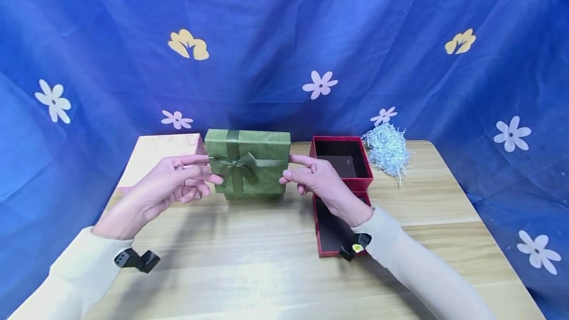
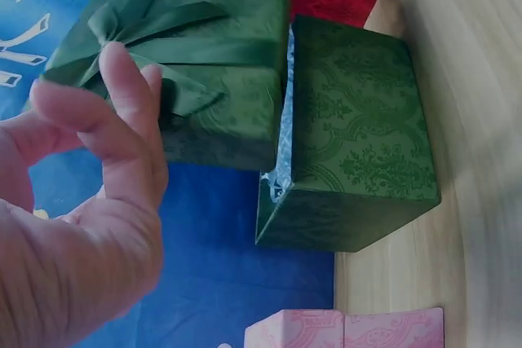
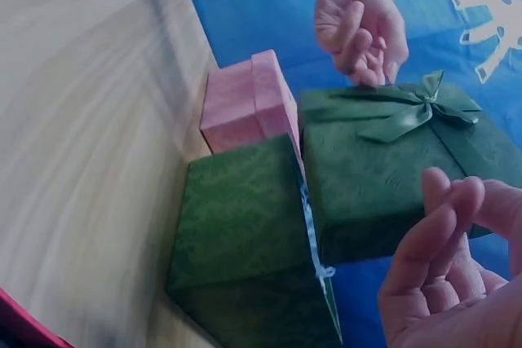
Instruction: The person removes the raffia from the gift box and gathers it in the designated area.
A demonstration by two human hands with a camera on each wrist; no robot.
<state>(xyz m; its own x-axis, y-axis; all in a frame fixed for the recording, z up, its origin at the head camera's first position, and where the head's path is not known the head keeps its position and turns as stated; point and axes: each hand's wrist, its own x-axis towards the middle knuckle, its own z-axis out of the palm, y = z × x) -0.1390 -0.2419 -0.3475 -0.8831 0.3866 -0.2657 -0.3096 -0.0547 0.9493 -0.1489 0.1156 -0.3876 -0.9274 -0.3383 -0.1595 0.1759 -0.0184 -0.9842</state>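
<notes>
Head view: the green gift-box lid conceals most of the green box base; the left hand covers part of the pink gift box; the right hand and wrist obscure part of the nearer red open box. Left wrist view: pale blue shredded paper shows as a sliver, its depth hidden.

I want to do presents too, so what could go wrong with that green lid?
The green lid might slip, since the left hand and right hand hold it by its sides. Blue shredded paper shows at the rim of the green box, so strands could get trapped if the lid goes on. The ribbon bow is near the left hand, so it might get tugged loose.
</notes>
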